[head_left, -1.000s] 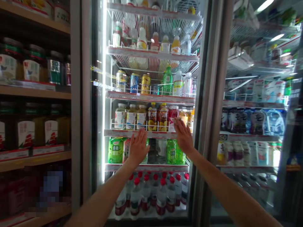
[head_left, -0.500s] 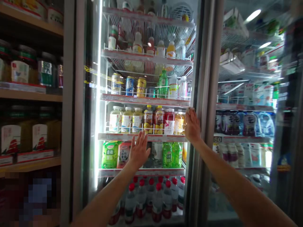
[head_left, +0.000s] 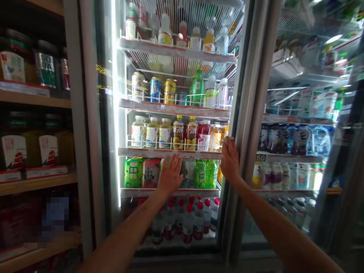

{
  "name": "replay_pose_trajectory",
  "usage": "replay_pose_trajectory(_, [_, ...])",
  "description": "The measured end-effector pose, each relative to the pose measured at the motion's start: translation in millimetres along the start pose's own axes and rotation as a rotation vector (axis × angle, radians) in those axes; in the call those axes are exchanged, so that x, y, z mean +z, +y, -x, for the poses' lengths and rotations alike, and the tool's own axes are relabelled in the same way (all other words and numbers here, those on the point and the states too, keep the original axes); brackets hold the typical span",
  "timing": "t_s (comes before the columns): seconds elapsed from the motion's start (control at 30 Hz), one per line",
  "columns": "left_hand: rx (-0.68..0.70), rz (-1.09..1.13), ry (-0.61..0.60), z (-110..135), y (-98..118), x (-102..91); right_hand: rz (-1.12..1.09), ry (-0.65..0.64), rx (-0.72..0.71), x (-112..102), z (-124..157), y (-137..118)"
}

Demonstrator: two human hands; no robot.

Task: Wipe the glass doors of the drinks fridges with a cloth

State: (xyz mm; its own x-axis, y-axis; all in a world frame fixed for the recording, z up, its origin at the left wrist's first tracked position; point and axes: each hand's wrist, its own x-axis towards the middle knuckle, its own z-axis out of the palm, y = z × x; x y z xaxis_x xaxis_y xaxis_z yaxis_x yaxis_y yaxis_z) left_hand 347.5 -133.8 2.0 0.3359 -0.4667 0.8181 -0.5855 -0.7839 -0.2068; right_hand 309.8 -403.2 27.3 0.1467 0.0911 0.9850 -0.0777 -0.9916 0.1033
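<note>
My left hand (head_left: 171,173) lies flat on the glass door of a lit drinks fridge, fingers stretched out, holding nothing. Behind it, through the glass, are a red drink pack (head_left: 150,173) and green bottles (head_left: 200,174). My right hand (head_left: 230,161) presses at the door's right side, next to the metal frame (head_left: 250,113). Its fingers are close together, and a small pale thing (head_left: 228,139) shows at their tips, too blurred to name. Above both hands runs a shelf edge (head_left: 170,153) with a row of bottled drinks (head_left: 178,132).
To the left stand wooden shelves (head_left: 36,178) with large jars (head_left: 47,64). A second glass-doored fridge section (head_left: 295,157) with bottles is on the right. Red-capped bottles (head_left: 187,223) fill the fridge bottom. Cans (head_left: 170,91) and bottles stand on upper shelves.
The view has tilted down, so the shelves appear higher. Against them, my right hand has slid down along the door's edge. My left hand sits slightly lower on the glass.
</note>
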Motion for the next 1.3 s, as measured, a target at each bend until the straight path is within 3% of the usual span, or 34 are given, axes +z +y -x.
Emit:
replay_pose_trajectory(0.07, [0.010,0.000,-0.012,13.1,1.4,7.5,0.001,-0.038,-0.033,2.2,17.1,-7.7])
replay_pose_trajectory(0.23, [0.043,-0.015,-0.057,53.0,2.9,27.7,-0.025,-0.235,-0.239,-5.3,111.2,-41.5])
replay_pose_trajectory(0.3, [0.057,-0.021,-0.075,64.5,2.3,32.4,-0.027,-0.283,-0.286,-8.2,124.5,-48.2])
replay_pose_trajectory(0.4, [0.050,-0.026,-0.085,74.4,-0.7,35.3,-0.039,-0.272,-0.307,-4.6,106.8,-49.6])
replay_pose_trajectory(0.5, [0.017,-0.033,-0.085,83.1,-4.9,36.0,-0.051,-0.202,-0.218,2.9,92.0,-54.3])
replay_pose_trajectory(0.57, [0.006,-0.039,-0.091,91.3,-7.9,35.8,-0.060,-0.221,-0.205,4.5,104.5,-62.7])
replay_pose_trajectory(0.73, [0.004,-0.050,-0.132,109.7,-18.3,31.1,-0.133,-0.394,-0.477,-2.2,150.8,-80.7])
replay_pose_trajectory(0.8, [-0.020,-0.046,-0.150,110.7,-23.4,28.4,-0.132,-0.394,-0.485,-2.0,140.6,-81.4])
replay_pose_trajectory(0.97, [-0.082,-0.030,-0.170,107.9,-27.9,24.9,-0.080,-0.286,-0.273,6.0,98.0,-89.3])
replay_pose_trajectory(1.17, [-0.078,-0.042,-0.185,113.9,-30.7,20.9,-0.182,-0.462,-0.554,3.2,129.7,-110.5])
replay_pose_trajectory(1.3, [-0.100,-0.067,-0.170,113.7,-40.1,17.7,-0.183,-0.434,-0.478,7.6,111.9,-115.0])
